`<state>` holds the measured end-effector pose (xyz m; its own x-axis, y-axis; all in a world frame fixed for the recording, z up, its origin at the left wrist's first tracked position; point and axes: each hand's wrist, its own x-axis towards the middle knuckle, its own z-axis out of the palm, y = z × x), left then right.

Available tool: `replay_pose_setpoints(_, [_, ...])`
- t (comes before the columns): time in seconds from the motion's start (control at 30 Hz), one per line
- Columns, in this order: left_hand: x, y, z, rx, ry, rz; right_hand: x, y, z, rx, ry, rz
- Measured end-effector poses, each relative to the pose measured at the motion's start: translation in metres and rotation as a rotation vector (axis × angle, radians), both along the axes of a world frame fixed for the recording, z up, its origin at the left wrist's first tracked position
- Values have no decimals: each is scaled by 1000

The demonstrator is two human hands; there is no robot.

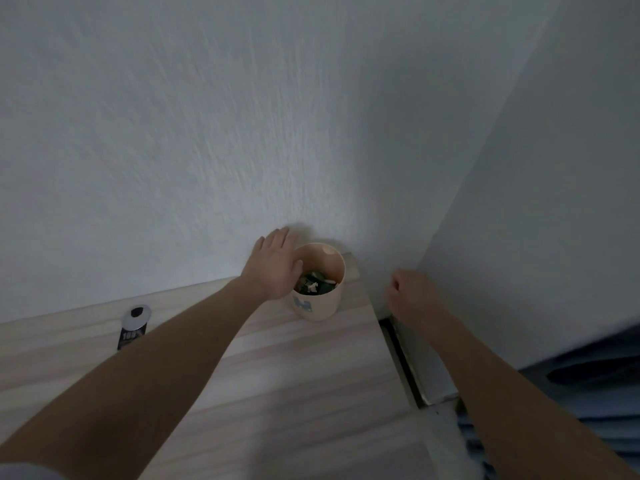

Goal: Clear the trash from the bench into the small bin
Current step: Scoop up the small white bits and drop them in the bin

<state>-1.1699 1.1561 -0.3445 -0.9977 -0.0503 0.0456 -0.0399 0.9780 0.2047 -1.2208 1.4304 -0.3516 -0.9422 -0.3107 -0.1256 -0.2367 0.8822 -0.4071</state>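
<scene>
A small beige bin [323, 308] with a blue letter on its side stands at the far right corner of the pale wooden bench [277, 368], close to the wall. Dark green and white scraps [317, 285] lie inside it. My left hand [273, 265] is spread flat with its fingers apart, resting against the bin's left rim, and holds nothing. My right hand [412, 296] hovers beyond the bench's right edge with its fingers curled in; nothing shows in it.
A black tube [133, 327] with a silver end and white print lies on the bench to the left, partly behind my left forearm. White walls meet in a corner behind the bin. A dark gap [408, 362] and striped fabric [588, 393] lie right of the bench.
</scene>
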Motion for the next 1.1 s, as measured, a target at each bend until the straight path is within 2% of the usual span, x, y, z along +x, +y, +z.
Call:
replay_pose_setpoints(0.33, [46,-71,13,-20,47,88,1,-77,22,-19,64,127])
replay_pose_setpoints(0.67, [67,-128,-1,55,52,169,-12,-151,-1,57,65,227])
replay_pose_setpoints(0.83, [62,-137,-11,81,42,175,-29,-159,-15,134,76,239])
replay_pose_setpoints(1.1, [48,-133,-20,81,27,155,-37,-150,-26,127,114,276])
